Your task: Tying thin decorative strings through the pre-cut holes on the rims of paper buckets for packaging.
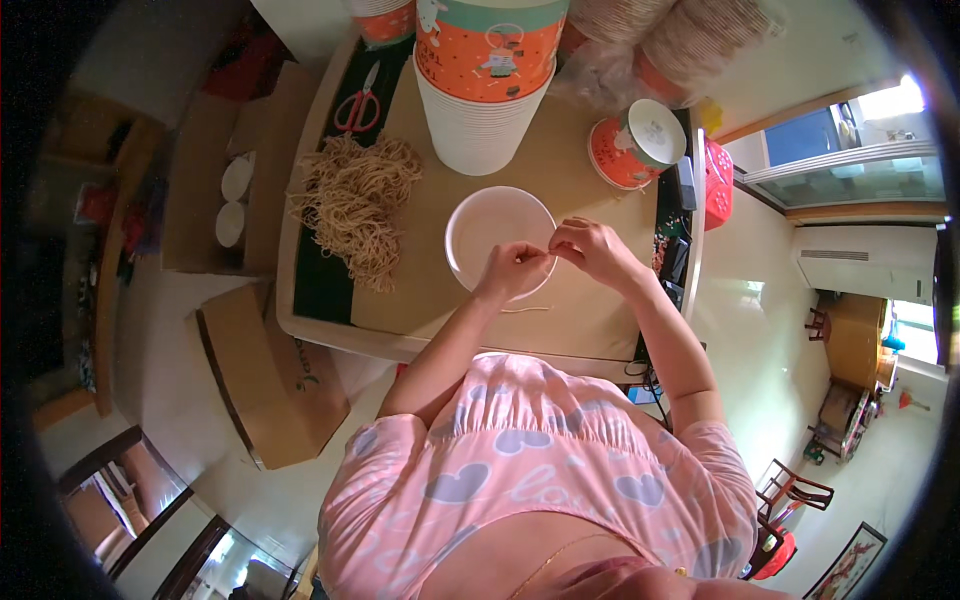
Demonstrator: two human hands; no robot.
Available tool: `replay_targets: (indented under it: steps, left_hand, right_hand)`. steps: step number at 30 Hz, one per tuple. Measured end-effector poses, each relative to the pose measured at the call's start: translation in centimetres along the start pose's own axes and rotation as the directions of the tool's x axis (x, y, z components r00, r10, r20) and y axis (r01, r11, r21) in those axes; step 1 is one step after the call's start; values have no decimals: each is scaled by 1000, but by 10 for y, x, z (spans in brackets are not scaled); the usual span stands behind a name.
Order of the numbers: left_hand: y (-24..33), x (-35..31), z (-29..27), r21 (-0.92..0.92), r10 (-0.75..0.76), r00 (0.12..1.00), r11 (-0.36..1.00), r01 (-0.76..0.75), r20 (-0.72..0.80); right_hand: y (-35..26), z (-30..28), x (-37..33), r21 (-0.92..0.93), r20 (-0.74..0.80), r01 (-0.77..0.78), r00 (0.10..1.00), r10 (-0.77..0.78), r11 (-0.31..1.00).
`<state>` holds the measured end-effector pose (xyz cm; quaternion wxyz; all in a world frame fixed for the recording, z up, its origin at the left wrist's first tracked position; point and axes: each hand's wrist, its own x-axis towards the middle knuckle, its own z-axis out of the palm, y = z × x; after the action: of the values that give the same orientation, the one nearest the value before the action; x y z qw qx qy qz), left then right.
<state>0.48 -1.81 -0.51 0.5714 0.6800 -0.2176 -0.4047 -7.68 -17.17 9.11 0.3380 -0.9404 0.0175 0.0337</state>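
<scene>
A white round tub (485, 225), seen from above, stands on the table in front of me. My left hand (515, 270) is closed in a pinch over its near right rim. Fingertips of my right hand (592, 250) are pinched together close beside the left ones, at the rim's right side. Whatever sits between the fingers is too small to make out. A short piece of beige string (527, 309) lies on the table just below the tub. Left of the tub is a tangled heap of beige strings (360, 205).
Behind the tub rises a tall stack of paper tubs (490, 90). Red-handled scissors (358, 108) lie at the far left. An orange patterned tub (615, 155) stands at the right, and bagged stacks (700, 45) fill the far right. Cardboard boxes (275, 375) are on the floor, left.
</scene>
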Motion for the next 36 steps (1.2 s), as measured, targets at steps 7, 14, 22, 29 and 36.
replay_targets:
  steps: [7, 14, 22, 29, 36]
  left_hand:
    - [-1, -1, 1, 20, -9, 999, 1000, 10, -52]
    - [14, -22, -24, 429, 403, 909, 807, -406, 101]
    - [34, -25, -15, 773, 572, 816, 479, -415, 84]
    - [13, -8, -24, 70, 65, 996, 995, -70, 66]
    - [16, 1, -30, -544, -367, 866, 674, 499, 339]
  right_hand:
    - [4, 21, 0, 68, -133, -76, 988, 85, 995]
    - [9, 29, 4, 114, -257, -14, 966, 43, 993]
    - [11, 38, 3, 129, -206, -16, 978, 43, 992]
    - [-5, 57, -7, 280, -281, -119, 938, 200, 953]
    - [-16, 88, -14, 253, -646, -202, 693, 321, 946]
